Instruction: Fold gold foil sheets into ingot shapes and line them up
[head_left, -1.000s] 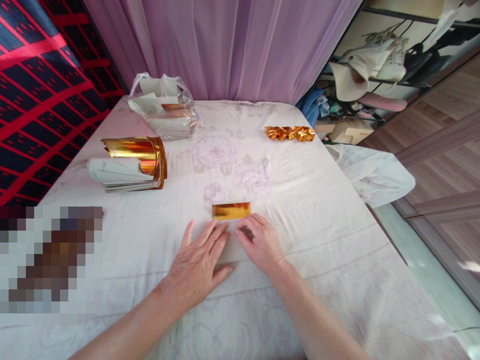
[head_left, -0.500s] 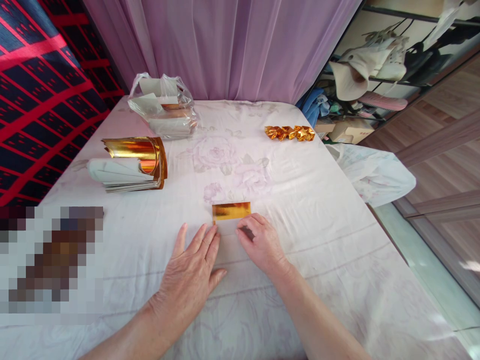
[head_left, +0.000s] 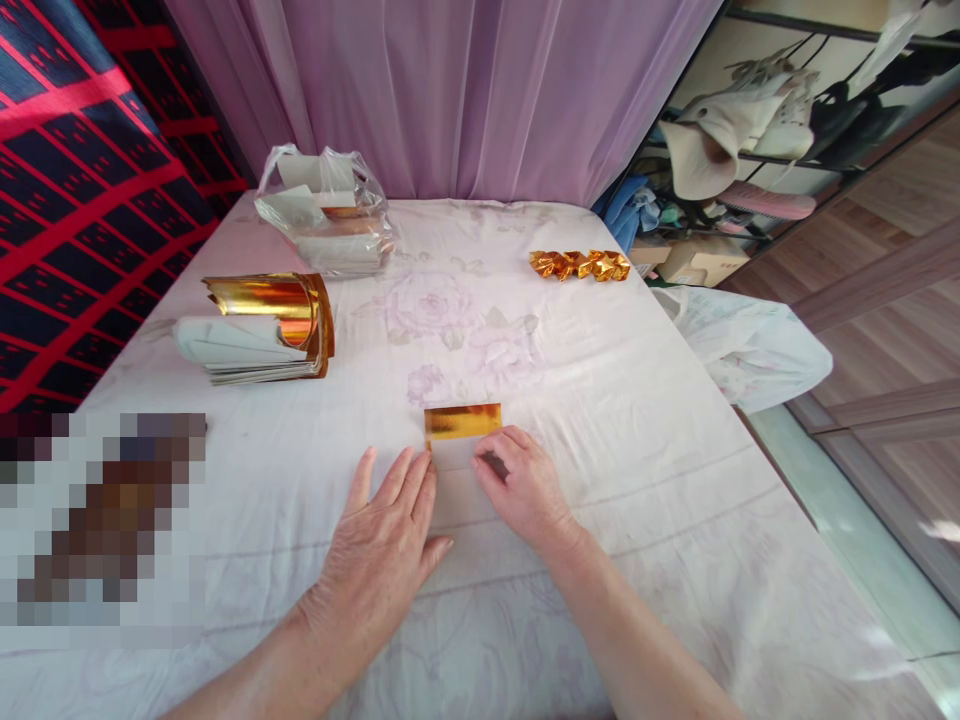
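Observation:
A sheet of paper, white on the near part with a folded gold strip along its far edge, lies flat on the white flowered cloth. My left hand lies flat with fingers spread, its fingertips at the sheet's left edge. My right hand presses on the sheet's right side, fingers curled, just below the gold strip. Neither hand lifts the paper.
A stack of gold-and-white sheets curls at the left. Behind it a clear plastic bag holds more paper. A row of folded gold pieces lies at the far right. A purple curtain hangs behind; shelves with hats stand at the right.
My left hand has slid back toward me and a little left, uncovering more of the white paper. The right hand and gold strip stay in place.

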